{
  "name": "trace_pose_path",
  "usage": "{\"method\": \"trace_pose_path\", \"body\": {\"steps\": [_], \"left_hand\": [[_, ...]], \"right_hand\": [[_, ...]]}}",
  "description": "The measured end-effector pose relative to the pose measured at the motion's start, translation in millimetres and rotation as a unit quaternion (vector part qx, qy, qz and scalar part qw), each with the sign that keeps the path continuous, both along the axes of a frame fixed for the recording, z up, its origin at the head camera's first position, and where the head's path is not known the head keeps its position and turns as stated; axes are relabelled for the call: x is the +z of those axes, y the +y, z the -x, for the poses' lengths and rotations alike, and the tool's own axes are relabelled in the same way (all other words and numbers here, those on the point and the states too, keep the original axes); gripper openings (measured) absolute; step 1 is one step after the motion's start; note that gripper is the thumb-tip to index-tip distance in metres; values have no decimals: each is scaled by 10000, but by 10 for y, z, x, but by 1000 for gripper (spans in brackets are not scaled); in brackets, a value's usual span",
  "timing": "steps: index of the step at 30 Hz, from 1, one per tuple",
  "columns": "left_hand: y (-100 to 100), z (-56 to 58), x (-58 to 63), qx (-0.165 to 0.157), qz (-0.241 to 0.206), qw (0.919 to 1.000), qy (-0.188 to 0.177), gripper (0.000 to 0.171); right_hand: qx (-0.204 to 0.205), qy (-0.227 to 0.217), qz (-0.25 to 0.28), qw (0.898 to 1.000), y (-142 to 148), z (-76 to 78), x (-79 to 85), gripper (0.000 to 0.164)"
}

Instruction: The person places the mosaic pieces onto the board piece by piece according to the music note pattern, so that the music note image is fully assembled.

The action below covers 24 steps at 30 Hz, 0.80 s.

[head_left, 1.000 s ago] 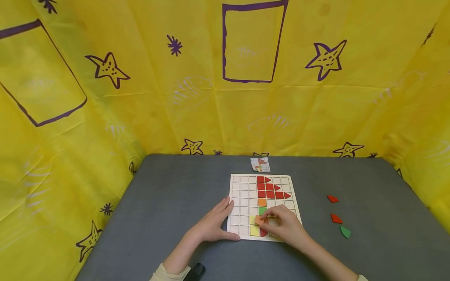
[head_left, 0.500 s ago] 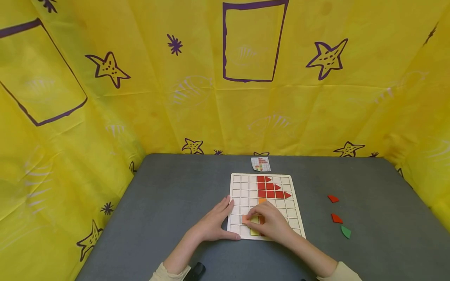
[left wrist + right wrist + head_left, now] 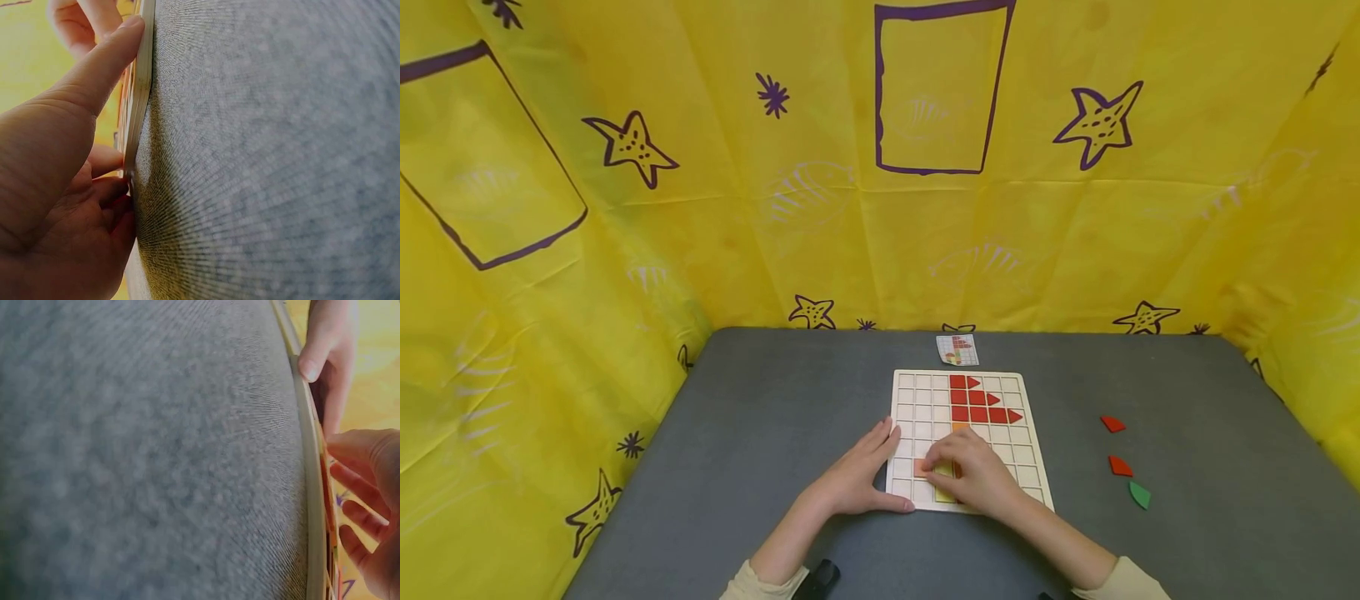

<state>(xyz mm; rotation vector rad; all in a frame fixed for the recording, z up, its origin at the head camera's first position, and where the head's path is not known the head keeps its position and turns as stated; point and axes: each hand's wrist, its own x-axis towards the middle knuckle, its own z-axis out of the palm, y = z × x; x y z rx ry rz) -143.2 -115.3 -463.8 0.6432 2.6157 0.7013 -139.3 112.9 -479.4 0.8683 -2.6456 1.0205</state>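
A pale wooden grid board [image 3: 921, 414] lies in front of me in the head view. My left hand [image 3: 853, 477] rests against its near left corner, fingers along the left edge and thumb at the front edge. With thumb and forefinger, my right hand [image 3: 976, 472] pinches an orange square tile [image 3: 919, 468] at a cell in the board's lower left part. Red squares and triangles [image 3: 977, 398] form three rows at the board's upper right. A yellow tile [image 3: 944, 495] shows below the right hand, which hides other pieces. The right wrist view shows its other fingers [image 3: 356, 550] spread over the board.
Two red quarter-round pieces [image 3: 1113, 424] and a green leaf-shaped piece [image 3: 1139, 495] lie on the grey table [image 3: 775, 400] to the right. Beyond the board lies a small printed card [image 3: 957, 350] with a coloured grid pattern. A yellow patterned cloth [image 3: 820, 233] surrounds the table.
My right hand has carried the orange tile leftward across the board, past the yellow tiles, and then lowered it slightly into the cell. My left hand has stayed at the corner.
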Motion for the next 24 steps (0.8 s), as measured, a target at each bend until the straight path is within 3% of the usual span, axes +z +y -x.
{"method": "trace_pose_path", "body": {"steps": [8, 16, 24], "left_hand": [[15, 0, -1, 13, -12, 10000, 15, 110], [1, -2, -4, 64, -32, 10000, -18, 110], [-9, 8, -30, 51, -22, 10000, -12, 111]], "right_hand": [[-382, -150, 321, 9986, 290, -67, 57, 16], [-1490, -300, 110, 9883, 876, -230, 67, 22], [-2324, 85, -186, 9724, 1542, -435, 90, 23]]}}
